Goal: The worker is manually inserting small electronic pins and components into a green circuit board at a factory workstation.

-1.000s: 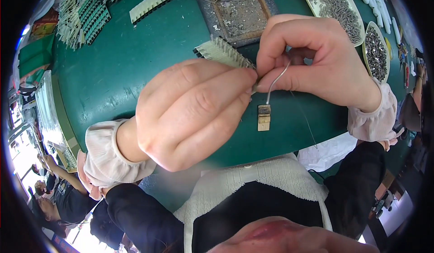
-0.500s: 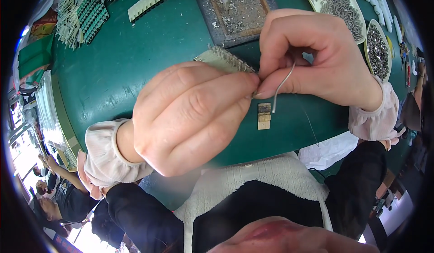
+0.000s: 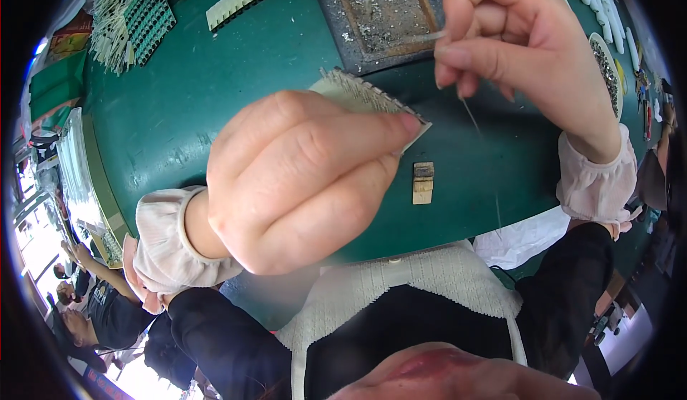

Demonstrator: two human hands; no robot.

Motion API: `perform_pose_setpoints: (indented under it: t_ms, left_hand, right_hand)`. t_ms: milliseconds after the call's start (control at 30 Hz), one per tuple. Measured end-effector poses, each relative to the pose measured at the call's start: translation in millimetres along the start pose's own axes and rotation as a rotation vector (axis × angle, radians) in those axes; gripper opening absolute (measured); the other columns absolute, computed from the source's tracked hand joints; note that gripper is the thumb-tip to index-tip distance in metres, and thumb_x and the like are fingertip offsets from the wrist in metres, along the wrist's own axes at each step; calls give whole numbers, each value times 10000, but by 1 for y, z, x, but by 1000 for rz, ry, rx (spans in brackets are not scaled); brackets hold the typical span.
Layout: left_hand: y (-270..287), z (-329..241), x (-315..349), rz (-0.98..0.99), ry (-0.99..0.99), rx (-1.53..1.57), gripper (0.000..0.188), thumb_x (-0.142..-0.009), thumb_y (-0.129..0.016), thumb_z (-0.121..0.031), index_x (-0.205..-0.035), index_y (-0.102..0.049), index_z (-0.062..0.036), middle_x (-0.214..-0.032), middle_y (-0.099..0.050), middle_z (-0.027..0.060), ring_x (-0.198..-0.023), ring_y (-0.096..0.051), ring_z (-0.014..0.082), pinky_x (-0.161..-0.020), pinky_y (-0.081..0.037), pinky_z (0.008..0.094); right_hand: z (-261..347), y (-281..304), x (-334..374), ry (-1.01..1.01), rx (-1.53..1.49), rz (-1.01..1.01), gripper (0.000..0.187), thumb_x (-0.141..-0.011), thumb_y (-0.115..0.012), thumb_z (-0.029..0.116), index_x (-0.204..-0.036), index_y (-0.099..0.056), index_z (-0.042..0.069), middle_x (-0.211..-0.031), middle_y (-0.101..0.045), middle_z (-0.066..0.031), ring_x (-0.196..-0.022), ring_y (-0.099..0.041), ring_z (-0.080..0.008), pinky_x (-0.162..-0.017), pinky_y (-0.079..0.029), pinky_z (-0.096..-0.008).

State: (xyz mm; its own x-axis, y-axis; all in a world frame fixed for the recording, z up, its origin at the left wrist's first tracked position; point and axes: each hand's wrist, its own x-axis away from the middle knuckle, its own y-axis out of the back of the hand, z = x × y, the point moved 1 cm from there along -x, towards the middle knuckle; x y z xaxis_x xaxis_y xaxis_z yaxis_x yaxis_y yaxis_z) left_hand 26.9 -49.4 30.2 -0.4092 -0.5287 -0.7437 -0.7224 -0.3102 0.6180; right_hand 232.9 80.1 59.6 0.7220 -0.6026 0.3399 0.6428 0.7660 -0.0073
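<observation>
My left hand, palm down and closed, grips a pale flat board. A row of small metal pins lines the board's far edge, and my thumb presses near its right corner. Much of the board is hidden under my fingers. Up and to the right, apart from the board, my right hand pinches a thin silvery wire between thumb and forefinger. One length of it sticks out leftward over a metal tray, blurred; another hangs below the fingers. A small wooden block lies on the table just right of my left hand.
The square tray holds grey grit and an upright post. A similar pale strip lies at the far left, near a pile of green-and-black strips. Dishes of small metal parts and white rods stand at right.
My right hand has drawn away from the board, up and to the right, carrying the wire. My left hand keeps its hold with little movement. The board's right corner now shows.
</observation>
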Motion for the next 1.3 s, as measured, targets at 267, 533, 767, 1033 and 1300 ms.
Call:
perform_pose_setpoints:
  t_ms: [267, 533, 767, 1033, 1300]
  left_hand:
    - [19, 11, -11, 139, 527, 460, 237, -789, -727, 134, -988, -649, 31, -1072, -706, 199, -944, -678, 246, -849, -547, 330]
    - [3, 33, -4, -100, 1276, 1140, 80, -947, -682, -8, -1024, -671, -28, -1184, -719, 108, -1005, -678, 133, -911, -524, 270]
    - [1, 36, -6, -201, 1313, 1321, 65, -977, -673, -96, -1037, -690, -80, -993, -733, 1, -864, -666, 57, -776, -522, 218]
    - [8, 41, 2, -144, 1406, 1138, 91, -979, -665, -114, -1058, -685, -72, -975, -723, -7, -842, -649, 52, -739, -493, 204]
    - [10, 43, 5, -129, 1366, 1203, 111, -979, -662, -123, -1067, -682, -58, -973, -719, 1, -833, -644, 65, -720, -479, 219]
  right_hand:
    - [-5, 7, 9, 92, 98, -25, 155, -904, -726, -18, -974, -587, -6, -800, -645, -59, -687, -611, -65, -587, -443, -182]
    - [1, -8, 13, 191, 194, -35, 154, -903, -725, -20, -972, -588, -4, -794, -640, -56, -677, -605, -62, -581, -436, -183]
    - [3, -13, 7, 267, 285, -47, 153, -902, -725, -22, -970, -589, -3, -790, -636, -53, -668, -600, -59, -575, -430, -184]
    - [4, -18, 4, 352, 399, -72, 152, -900, -724, -24, -968, -590, -1, -784, -631, -49, -658, -594, -56, -569, -423, -185]
    - [4, -23, 2, 441, 511, -105, 151, -899, -723, -26, -967, -591, 0, -779, -626, -46, -647, -588, -53, -563, -417, -187]
